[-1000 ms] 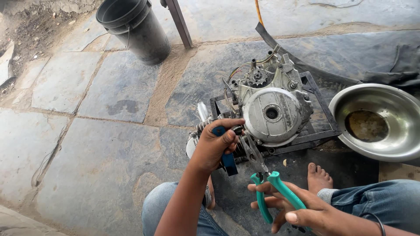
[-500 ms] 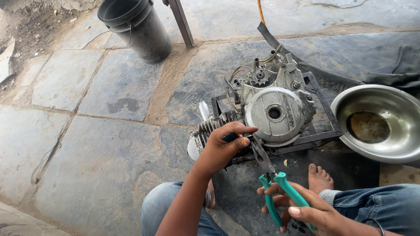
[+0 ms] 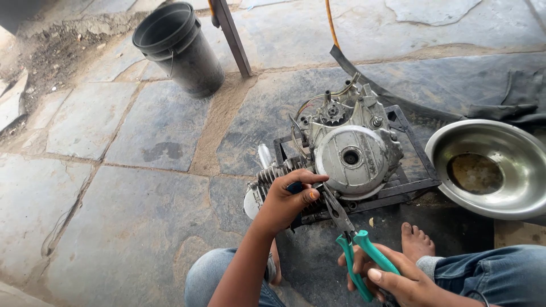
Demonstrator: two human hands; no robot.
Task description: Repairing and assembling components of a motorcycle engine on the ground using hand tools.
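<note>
Motorcycle engine [image 3: 347,156] rests on a dark metal frame stand [image 3: 410,185] on a stone-slab floor [image 3: 114,199], ringed closely on three sides. The left hand [image 3: 284,202] is clenched on a dark blue-handled tool at the finned cylinder [image 3: 273,173]. The right hand [image 3: 392,276] grips green-handled pliers [image 3: 355,250], nose against the round side cover. A steel basin [image 3: 489,167] sits just beside the stand; a bare foot [image 3: 415,241] lies below it. Open paving stretches left toward a black bucket [image 3: 179,48].

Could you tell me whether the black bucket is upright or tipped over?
Upright: the black bucket stands on the stone floor, mouth facing up.
</note>
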